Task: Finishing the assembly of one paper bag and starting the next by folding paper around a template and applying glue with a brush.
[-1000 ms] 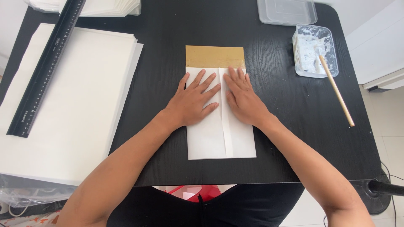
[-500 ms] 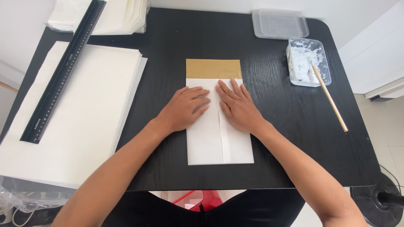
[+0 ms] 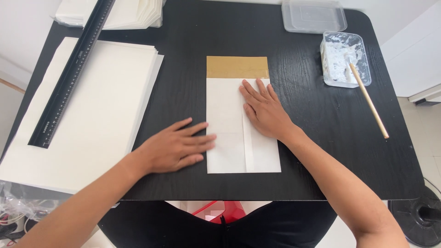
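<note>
Pressing a folded white paper sheet (image 3: 229, 133) flat on the black tabletop (image 3: 183, 82).

My right hand (image 3: 264, 110) lies palm down on the sheet's right flap, beside the centre seam, fingers spread wide and holding nothing. My left hand (image 3: 177, 148) rests flat on the tabletop at the sheet's left edge, fingertips just touching the paper, its grip also open and empty. A brown strip (image 3: 237, 67) shows above the white folds. To the left lies a stack of white paper (image 3: 96, 119) with a black ruler (image 3: 71, 73) across it; to the right, a tub of white paste (image 3: 344, 59) with a wooden stick (image 3: 370, 101) leaning out of it.
</note>
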